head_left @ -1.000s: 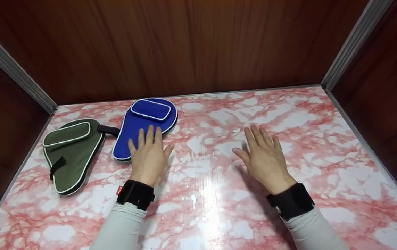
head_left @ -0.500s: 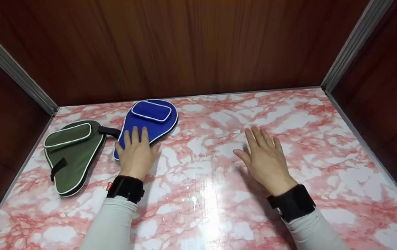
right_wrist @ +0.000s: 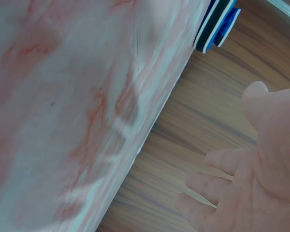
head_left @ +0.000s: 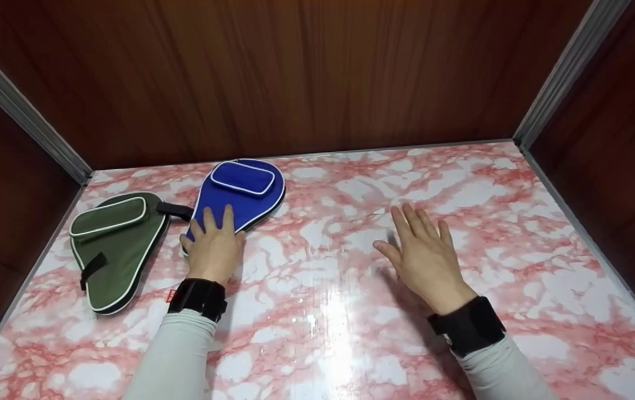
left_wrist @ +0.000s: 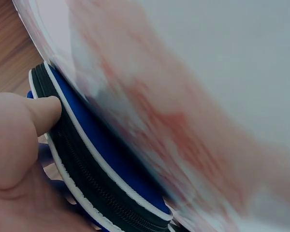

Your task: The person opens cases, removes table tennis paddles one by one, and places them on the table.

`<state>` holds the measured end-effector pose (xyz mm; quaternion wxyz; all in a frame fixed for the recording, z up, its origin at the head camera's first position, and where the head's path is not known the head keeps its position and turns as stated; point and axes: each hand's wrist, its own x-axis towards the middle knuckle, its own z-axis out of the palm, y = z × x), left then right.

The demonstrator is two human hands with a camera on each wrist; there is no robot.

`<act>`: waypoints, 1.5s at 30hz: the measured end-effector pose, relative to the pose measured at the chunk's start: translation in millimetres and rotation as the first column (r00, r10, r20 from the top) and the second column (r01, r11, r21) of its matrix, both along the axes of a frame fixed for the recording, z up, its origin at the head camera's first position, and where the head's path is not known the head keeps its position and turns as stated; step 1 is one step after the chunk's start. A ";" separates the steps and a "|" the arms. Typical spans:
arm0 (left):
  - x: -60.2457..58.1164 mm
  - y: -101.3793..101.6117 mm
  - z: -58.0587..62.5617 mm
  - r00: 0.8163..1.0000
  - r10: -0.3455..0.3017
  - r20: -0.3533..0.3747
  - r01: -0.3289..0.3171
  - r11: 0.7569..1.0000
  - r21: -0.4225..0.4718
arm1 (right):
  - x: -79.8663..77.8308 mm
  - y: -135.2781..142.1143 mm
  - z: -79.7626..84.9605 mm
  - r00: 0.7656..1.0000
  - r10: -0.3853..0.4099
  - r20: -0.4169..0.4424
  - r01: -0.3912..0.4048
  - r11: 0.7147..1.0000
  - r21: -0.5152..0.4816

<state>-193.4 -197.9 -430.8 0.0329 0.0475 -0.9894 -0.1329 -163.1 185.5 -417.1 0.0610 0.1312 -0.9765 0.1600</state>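
A blue zippered table tennis bat case [head_left: 239,194] with white piping and a small raised pocket lies flat at the back left. My left hand [head_left: 214,250] is over its narrow end, fingers spread across the top and hiding part of it. In the left wrist view, the thumb [left_wrist: 48,113] touches the black zipped side of the case. To the left lies a green bat case [head_left: 117,250] of the same shape. My right hand [head_left: 428,258] hovers palm down above the right part of the table, fingers straight, holding nothing.
A black strap [head_left: 175,210] reaches from the green case to the blue one. The table [head_left: 317,311] has a red and white marbled top. Dark wood panels [head_left: 317,78] with grey metal corner strips enclose its back and sides.
My left hand has shifted left onto the narrow end of the blue case, and its fingers have spread and bent slightly. The right hand and both cases are nearly unchanged.
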 end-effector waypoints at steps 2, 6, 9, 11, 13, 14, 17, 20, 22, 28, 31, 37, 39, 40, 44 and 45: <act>0.9 0.4 0.1 1.000 -0.005 -0.002 0.005 1.000 0.008 | 0.4 0.2 -0.8 1.000 0.001 -0.002 -0.001 1.000 0.003; 1.7 1.8 -0.1 1.000 -0.014 -0.005 0.014 1.000 0.022 | 1.1 0.6 -1.0 1.000 -0.001 -0.008 0.001 1.000 0.009; 2.5 2.8 -1.1 1.000 -0.021 -0.010 0.021 1.000 0.023 | 1.1 0.9 -0.4 1.000 -0.001 -0.010 0.001 1.000 0.007; 3.1 4.1 -2.1 1.000 -0.027 -0.012 0.028 0.999 0.017 | 0.9 1.1 -0.1 1.000 0.000 -0.008 0.000 1.000 0.006; 3.4 6.4 -3.0 0.999 -0.037 -0.010 0.037 0.999 0.014 | 0.8 1.3 0.1 1.000 0.001 -0.001 -0.001 1.000 0.006; 3.4 7.8 -3.3 0.999 -0.043 -0.006 0.043 0.999 0.012 | 0.7 1.3 0.1 1.000 0.002 0.001 -0.002 1.000 0.006; 3.5 13.7 -2.3 0.998 -0.062 0.002 0.062 0.998 0.013 | 0.6 1.5 1.1 1.000 0.003 0.008 -0.003 1.000 0.006; 4.3 20.4 -0.6 0.996 -0.092 0.007 0.092 0.996 0.008 | 0.5 1.9 2.8 1.000 0.006 0.008 -0.006 1.000 0.003; 5.6 25.7 0.4 0.993 -0.117 0.007 0.117 0.993 0.002 | 0.5 2.1 4.1 1.000 0.008 0.008 -0.008 1.000 0.000; 10.3 43.7 1.5 0.978 -0.207 0.018 0.207 0.978 -0.014 | 1.0 4.3 6.9 1.000 0.008 0.020 -0.008 1.000 0.001; 13.3 53.3 1.9 0.966 -0.260 0.011 0.260 0.965 -0.009 | 0.6 5.3 7.6 1.000 0.006 0.023 -0.006 1.000 0.003; 17.6 71.7 0.4 0.932 -0.362 0.012 0.362 0.932 -0.026 | -1.6 7.3 6.6 1.000 0.006 0.026 -0.007 1.000 0.007; 18.8 77.5 0.1 0.917 -0.399 0.011 0.399 0.916 -0.030 | -1.4 8.6 6.3 1.000 0.005 0.030 -0.006 1.000 0.010; 19.1 80.3 0.1 0.908 -0.419 0.007 0.419 0.908 -0.031 | -1.3 9.4 6.3 1.000 0.006 0.030 -0.006 1.000 0.008; 20.5 91.3 2.0 0.871 -0.492 -0.004 0.492 0.871 -0.018 | -0.6 12.7 7.6 0.999 0.028 0.033 -0.028 1.000 -0.009; 20.7 94.0 3.3 0.862 -0.506 -0.001 0.506 0.862 -0.017 | -0.7 13.6 7.7 0.999 0.042 0.031 -0.041 0.999 -0.016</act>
